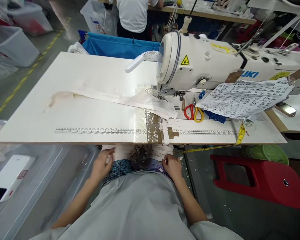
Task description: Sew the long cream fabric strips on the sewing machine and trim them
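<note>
Pale fabric (162, 152) lies across my lap, just below the front edge of the sewing table. My left hand (101, 166) is at its left edge, index finger and thumb apart, fingertips touching the cloth. At the right edge my right hand (173, 166) has its fingers curled onto the fabric. On the table a long pale fabric strip (102, 96) runs to the right, its end under the head of a white sewing machine (190, 63). Part of the lap fabric is hidden beneath the tabletop.
Red-and-yellow scissors (193, 112) lie by the machine. A written paper sheet (245, 96) hangs from it. A yellow tape measure (240, 134) drapes over the table edge. A red stool (272, 183) is at right, a clear plastic bin (47, 186) at left. Another person (132, 15) is beyond.
</note>
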Tool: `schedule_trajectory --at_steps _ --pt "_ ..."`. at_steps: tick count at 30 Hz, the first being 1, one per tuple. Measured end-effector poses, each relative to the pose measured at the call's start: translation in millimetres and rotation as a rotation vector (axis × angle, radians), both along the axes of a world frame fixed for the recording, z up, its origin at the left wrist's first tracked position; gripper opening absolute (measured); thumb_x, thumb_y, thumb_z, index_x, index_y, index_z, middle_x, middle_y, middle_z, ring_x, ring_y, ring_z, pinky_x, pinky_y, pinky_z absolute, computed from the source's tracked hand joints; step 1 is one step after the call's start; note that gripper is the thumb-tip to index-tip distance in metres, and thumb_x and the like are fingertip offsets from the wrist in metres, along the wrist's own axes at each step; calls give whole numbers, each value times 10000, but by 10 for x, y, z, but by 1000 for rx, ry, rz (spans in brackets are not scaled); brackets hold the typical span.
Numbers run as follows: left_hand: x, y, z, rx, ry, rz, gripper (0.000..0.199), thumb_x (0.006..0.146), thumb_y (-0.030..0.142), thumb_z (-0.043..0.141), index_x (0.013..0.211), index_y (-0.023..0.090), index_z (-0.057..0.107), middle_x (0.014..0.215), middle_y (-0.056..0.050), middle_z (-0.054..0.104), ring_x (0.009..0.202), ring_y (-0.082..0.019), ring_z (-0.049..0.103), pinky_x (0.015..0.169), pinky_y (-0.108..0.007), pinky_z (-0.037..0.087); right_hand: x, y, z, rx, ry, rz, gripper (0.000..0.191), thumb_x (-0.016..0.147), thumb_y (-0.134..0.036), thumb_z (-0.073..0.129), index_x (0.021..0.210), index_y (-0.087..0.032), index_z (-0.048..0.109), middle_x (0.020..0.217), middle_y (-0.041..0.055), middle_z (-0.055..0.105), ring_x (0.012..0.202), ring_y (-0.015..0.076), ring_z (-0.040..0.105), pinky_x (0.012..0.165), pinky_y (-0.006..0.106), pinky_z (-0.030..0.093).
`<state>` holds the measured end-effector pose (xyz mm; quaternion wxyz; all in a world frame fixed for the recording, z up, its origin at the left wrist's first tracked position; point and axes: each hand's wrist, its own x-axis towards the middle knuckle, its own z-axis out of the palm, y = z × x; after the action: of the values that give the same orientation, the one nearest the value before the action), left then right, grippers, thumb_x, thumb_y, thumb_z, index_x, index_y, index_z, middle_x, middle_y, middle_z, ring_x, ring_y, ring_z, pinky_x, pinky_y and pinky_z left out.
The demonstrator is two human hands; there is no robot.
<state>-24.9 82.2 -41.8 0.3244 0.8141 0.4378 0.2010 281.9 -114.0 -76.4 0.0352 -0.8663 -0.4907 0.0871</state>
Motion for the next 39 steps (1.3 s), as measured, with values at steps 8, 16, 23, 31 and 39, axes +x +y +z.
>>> schedule_trajectory --at_steps 8,16,23,31,39 --pt "1062 -706 64 -950 -160 -373 369 808 472 616 1009 184 732 880 -59 722 807 -197 622 759 -271 468 7 -27 128 -15 53 3 159 899 -299 540 918 -161 618 948 107 623 852 246 580 760 336 342" --pt "1464 -843 -309 -1283 -161 -314 333 670 486 760 671 156 715 692 -29 671 839 -220 610 833 -290 452 -61 -147 207 53 428 -74 208 867 -375 471 734 -215 489 688 46 568 671 211 536 638 311 355" --pt "1446 -848 -71 -1565 -477 -108 591 715 663 632 947 123 693 947 -137 699 890 -251 650 870 -387 507 -382 17 739 84 1057 80 503 855 -731 451 791 -232 456 648 -16 530 583 150 504 542 260 414" --pt "546 -594 695 -937 -873 664 490 683 486 771 1058 187 675 907 -43 680 734 -169 607 661 -260 511 -508 241 1139 48 1226 414 407 847 -618 578 827 -211 579 744 3 565 722 168 530 655 270 434" --pt "30 37 411 -522 -464 837 575 791 642 513 1058 157 664 840 -77 685 801 -213 637 671 -282 508 -331 533 562 36 1007 350 352 880 -551 539 837 -205 595 753 -18 608 687 153 554 606 240 424"
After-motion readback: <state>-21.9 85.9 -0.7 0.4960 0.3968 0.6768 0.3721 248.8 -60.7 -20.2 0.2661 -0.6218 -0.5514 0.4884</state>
